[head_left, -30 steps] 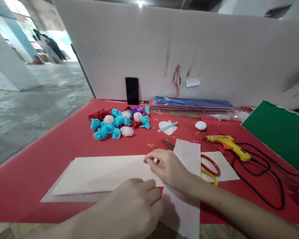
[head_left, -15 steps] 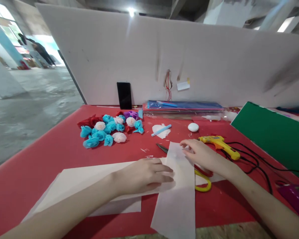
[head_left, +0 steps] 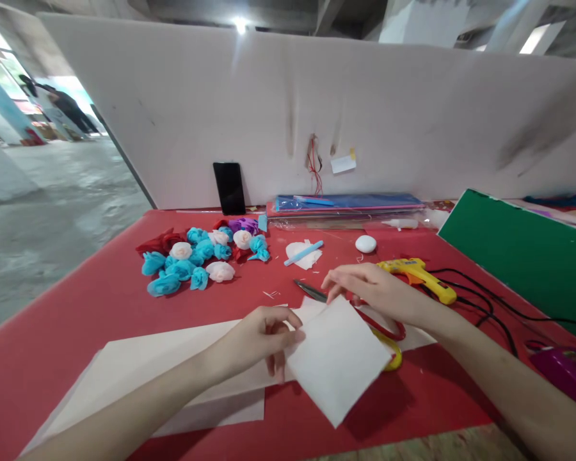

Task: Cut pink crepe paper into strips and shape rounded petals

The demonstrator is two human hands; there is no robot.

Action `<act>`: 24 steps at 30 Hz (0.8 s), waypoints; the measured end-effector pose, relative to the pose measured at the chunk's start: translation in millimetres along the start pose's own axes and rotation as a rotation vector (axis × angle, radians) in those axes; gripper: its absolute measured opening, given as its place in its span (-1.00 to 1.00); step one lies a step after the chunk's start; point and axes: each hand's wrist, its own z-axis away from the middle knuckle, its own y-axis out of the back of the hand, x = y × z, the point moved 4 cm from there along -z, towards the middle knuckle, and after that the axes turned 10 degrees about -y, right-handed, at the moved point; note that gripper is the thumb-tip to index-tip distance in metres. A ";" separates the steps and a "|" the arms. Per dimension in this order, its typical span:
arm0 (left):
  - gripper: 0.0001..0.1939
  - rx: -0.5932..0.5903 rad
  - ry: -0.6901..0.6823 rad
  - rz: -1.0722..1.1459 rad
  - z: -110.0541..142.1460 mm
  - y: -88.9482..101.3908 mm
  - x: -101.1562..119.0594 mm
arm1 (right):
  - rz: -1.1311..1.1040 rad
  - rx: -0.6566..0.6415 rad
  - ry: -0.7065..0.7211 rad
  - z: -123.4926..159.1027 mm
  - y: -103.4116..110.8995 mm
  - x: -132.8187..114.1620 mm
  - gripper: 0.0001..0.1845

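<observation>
A piece of thin white paper (head_left: 340, 362), now folded into a squarish shape, is held tilted above the table between my hands. My left hand (head_left: 262, 336) pinches its left corner between thumb and fingers. At its top corner, the bent fingers of my right hand (head_left: 372, 288) grip the edge, the fingertips partly hidden. Beneath the paper and my right hand lie scissors (head_left: 309, 290), blades toward the upper left, with red and yellow handles partly covered. Larger white paper sheets (head_left: 173, 358) lie under my left forearm.
Blue, pink, red and purple paper flowers (head_left: 199, 256) are heaped at the left back. A yellow glue gun (head_left: 425, 280) with black cables lies right, near a green board (head_left: 518, 256). A phone (head_left: 229, 188) leans on the white partition (head_left: 269, 115). A white oval object (head_left: 365, 244) sits mid-table.
The long paper strip that lay flat under my hands has been folded over and lifted into a squarish piece. My left hand went from lying flat to pinching its corner. The view shifted slightly.
</observation>
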 end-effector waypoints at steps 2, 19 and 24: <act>-0.75 0.042 0.079 -0.019 2.7 5.7 -8.6 | -0.055 -0.089 -0.038 -3.0 -4.2 -0.1 -0.50; -0.63 0.021 0.334 -0.207 24.5 40.5 -7.4 | 0.103 -0.166 -0.079 -20.8 -45.1 26.3 -0.64; -0.49 0.097 0.241 0.010 15.7 24.7 -16.7 | 0.120 -0.142 -0.067 -21.8 -47.4 29.5 -0.63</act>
